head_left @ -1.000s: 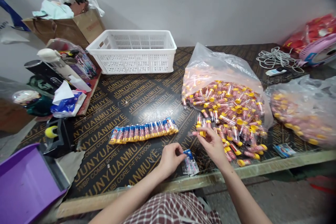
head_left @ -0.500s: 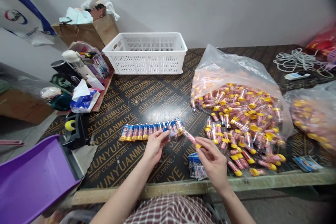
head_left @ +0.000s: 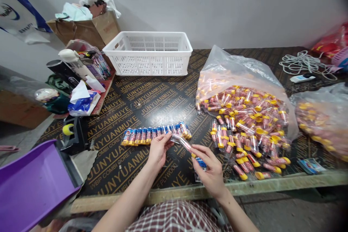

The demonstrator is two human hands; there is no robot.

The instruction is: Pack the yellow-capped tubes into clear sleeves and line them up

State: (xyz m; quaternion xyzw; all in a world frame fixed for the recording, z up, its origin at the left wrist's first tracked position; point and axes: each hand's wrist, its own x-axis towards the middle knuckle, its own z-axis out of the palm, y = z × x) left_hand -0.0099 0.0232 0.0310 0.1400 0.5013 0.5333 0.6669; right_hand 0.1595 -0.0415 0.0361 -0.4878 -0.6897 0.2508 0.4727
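Between my hands is a clear tube (head_left: 182, 142) with pink contents and a yellow cap. My right hand (head_left: 208, 165) pinches it near the capped end. My left hand (head_left: 160, 148) has its fingertips together at the tube's far end; what exactly they grip is too small to tell. Just beyond, a row of blue-and-yellow labelled tubes (head_left: 148, 136) lies side by side on the dark printed board (head_left: 108, 168). To the right, many yellow-capped tubes (head_left: 252, 134) spill from a clear plastic bag (head_left: 225, 61). Blue cards (head_left: 200, 163) lie partly hidden behind my right hand.
A white basket (head_left: 149, 61) stands at the back. On the left are a tape dispenser (head_left: 72, 136), a purple dustpan (head_left: 32, 185) and bottles (head_left: 65, 74). Another bag of tubes (head_left: 323, 116), a cable (head_left: 304, 62) and more cards (head_left: 311, 166) are at the right.
My right hand has moved left with the tube, bringing its far end to my left fingertips. The right hand now covers part of the blue cards. The view has shifted slightly.
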